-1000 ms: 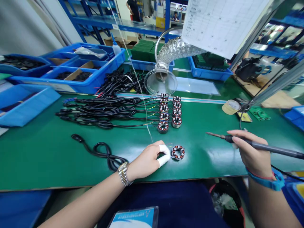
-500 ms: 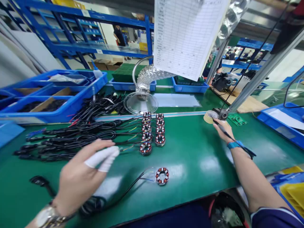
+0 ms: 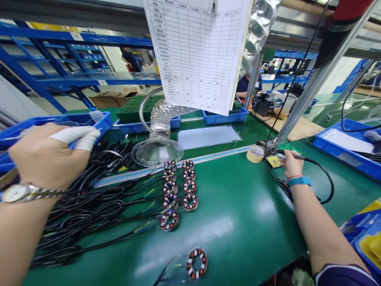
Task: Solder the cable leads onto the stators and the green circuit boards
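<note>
My right hand [image 3: 292, 165] is closed round the handle of a soldering iron [image 3: 301, 157] at the back right. Its black cable loops down past my blue wristband. The tip points toward a small metal stand [image 3: 269, 147] with a yellow sponge [image 3: 274, 161]. My left hand [image 3: 56, 153] is raised at the left, thumb and index finger in white finger cots and pinched together. A tiny thin end shows at their tips; I cannot make out what it is. A wound motor stator [image 3: 196, 263] with wires lies alone at the front. Several more stators [image 3: 169, 221] stand in two columns.
Black cables [image 3: 98, 214] cover the left of the green bench. Behind the stators stands a clear fume hood [image 3: 157, 151] on a foil duct. A tape roll [image 3: 255, 153] sits beside the iron's stand. A paper form [image 3: 199, 51] hangs overhead. Blue bins [image 3: 351, 147] line the edges.
My left hand has moved up and left, from above the cables toward the blue bins. My right hand has shifted slightly, with the iron's cable now looped out to the right. The view has turned.
</note>
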`<state>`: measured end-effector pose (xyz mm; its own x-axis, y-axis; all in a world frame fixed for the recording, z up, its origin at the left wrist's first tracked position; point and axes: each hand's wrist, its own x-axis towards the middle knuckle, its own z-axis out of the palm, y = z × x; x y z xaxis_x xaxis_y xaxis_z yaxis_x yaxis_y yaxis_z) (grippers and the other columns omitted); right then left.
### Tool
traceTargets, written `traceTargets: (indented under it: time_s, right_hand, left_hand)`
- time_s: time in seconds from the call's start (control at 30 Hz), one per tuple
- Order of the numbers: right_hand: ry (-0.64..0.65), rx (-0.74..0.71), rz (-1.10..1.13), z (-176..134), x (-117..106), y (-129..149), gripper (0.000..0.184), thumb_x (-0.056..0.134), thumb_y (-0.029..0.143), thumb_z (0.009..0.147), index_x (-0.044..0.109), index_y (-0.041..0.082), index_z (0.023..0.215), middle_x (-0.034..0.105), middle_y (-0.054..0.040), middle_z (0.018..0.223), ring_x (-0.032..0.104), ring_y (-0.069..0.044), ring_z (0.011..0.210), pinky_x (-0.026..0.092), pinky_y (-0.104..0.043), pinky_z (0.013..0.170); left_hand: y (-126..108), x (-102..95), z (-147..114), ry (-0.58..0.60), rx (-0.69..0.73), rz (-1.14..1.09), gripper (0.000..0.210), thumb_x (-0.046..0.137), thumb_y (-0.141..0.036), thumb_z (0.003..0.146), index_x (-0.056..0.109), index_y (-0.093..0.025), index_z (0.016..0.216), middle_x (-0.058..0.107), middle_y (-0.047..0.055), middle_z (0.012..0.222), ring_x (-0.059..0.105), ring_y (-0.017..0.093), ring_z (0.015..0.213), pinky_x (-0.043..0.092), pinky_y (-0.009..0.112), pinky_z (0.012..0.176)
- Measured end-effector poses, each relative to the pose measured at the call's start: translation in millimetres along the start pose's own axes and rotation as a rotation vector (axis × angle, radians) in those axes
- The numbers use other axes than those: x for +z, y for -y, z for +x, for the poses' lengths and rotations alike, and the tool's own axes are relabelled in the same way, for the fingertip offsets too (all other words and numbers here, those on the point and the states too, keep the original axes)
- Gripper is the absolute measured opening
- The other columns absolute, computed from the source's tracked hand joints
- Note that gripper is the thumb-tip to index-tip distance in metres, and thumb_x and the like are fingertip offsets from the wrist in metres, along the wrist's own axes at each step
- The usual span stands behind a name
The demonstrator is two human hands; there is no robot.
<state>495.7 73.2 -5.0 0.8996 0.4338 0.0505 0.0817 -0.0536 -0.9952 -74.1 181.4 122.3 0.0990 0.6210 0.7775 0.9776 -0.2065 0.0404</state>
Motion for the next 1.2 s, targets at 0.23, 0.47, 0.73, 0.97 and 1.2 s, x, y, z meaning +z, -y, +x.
traceTargets:
  time_s: [0.23, 0.47, 0.73, 0.97, 1.2]
  right_hand:
    - [0.326, 0.136, -0.058, -28, 19, 11, 0.025, 0.047, 0.033, 0.087, 0.056, 0.011, 0.094, 0.057, 0.0001, 0.069, 0.050, -0.006, 0.051, 0.043, -0.019, 0.045]
    - [0.980, -0.770, -0.216, -188, 68, 64, 0.022, 0.053, 0.031, 0.081, 0.065, 0.022, 0.096, 0.066, -0.0045, 0.098, 0.060, -0.017, 0.087, 0.049, -0.030, 0.077]
    - [1.191, -1.264, -0.345, -271, 120, 89, 0.026, 0.040, 0.025, 0.088, 0.064, 0.018, 0.084, 0.064, -0.0039, 0.071, 0.055, -0.013, 0.067, 0.043, -0.024, 0.064]
    - [0.919, -1.151, -0.504, -177, 136, 87, 0.025, 0.040, 0.029, 0.088, 0.063, 0.018, 0.085, 0.065, -0.0081, 0.083, 0.057, -0.018, 0.077, 0.042, -0.030, 0.076]
    - [0.701, -0.943, -0.735, -105, 195, 69, 0.022, 0.046, 0.031, 0.087, 0.058, 0.015, 0.097, 0.060, -0.0066, 0.097, 0.057, -0.015, 0.087, 0.047, -0.035, 0.080]
  left_hand:
    - [-29, 1.7, -8, 0.387, 0.077, 0.076, 0.039, 0.035, -0.028, 0.084, 0.055, -0.016, 0.116, 0.064, 0.007, 0.091, 0.056, 0.020, 0.084, 0.042, 0.029, 0.074]
    - [-83, -30.8, -62, 0.846, 0.243, -0.409, 0.021, 0.034, -0.032, 0.088, 0.051, -0.019, 0.090, 0.062, 0.001, 0.073, 0.056, 0.015, 0.062, 0.039, 0.025, 0.060]
    - [-99, -45.9, -78, 0.754, 0.451, -0.343, 0.023, 0.040, -0.030, 0.087, 0.060, -0.020, 0.089, 0.061, 0.003, 0.074, 0.055, 0.016, 0.068, 0.040, 0.025, 0.061]
    - [0, -25.2, -21, 0.600, 0.104, -0.471, 0.029, 0.049, -0.041, 0.080, 0.067, -0.018, 0.088, 0.068, 0.004, 0.094, 0.060, 0.018, 0.087, 0.044, 0.027, 0.082]
    - [46, 22.7, 39, 0.401, -0.178, -0.192, 0.031, 0.049, -0.035, 0.078, 0.066, -0.015, 0.095, 0.068, 0.007, 0.096, 0.060, 0.022, 0.089, 0.043, 0.031, 0.086]
